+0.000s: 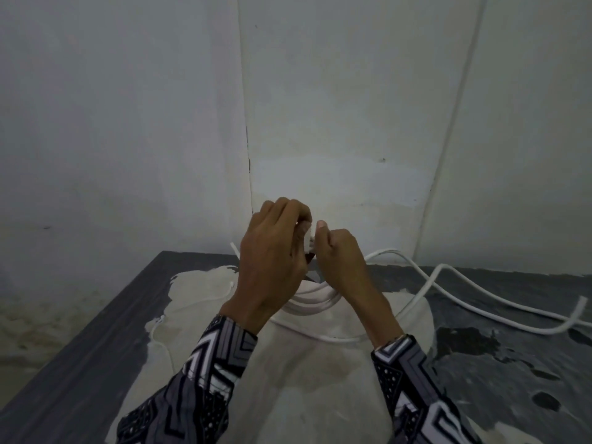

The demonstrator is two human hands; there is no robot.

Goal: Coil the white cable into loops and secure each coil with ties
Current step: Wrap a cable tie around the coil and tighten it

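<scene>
A white cable coil (312, 304) of several loops stands partly upright on the table, its top held between both hands. My left hand (272, 261) curls over the coil's top from the left. My right hand (339, 261) grips the same spot from the right, thumb raised, with a small white piece (308, 240) pinched between the two hands; I cannot tell whether it is a tie. Loose cable (448, 280) runs from the coil to the right across the table. A thin white strip (234, 249) sticks out behind my left hand.
The table (512, 363) is dark grey with a large worn pale patch (304, 379) under the coil. Its left edge (96, 315) runs diagonally, with floor beyond. White walls meet in a corner close behind the hands. A thin white string (166, 347) lies at the left.
</scene>
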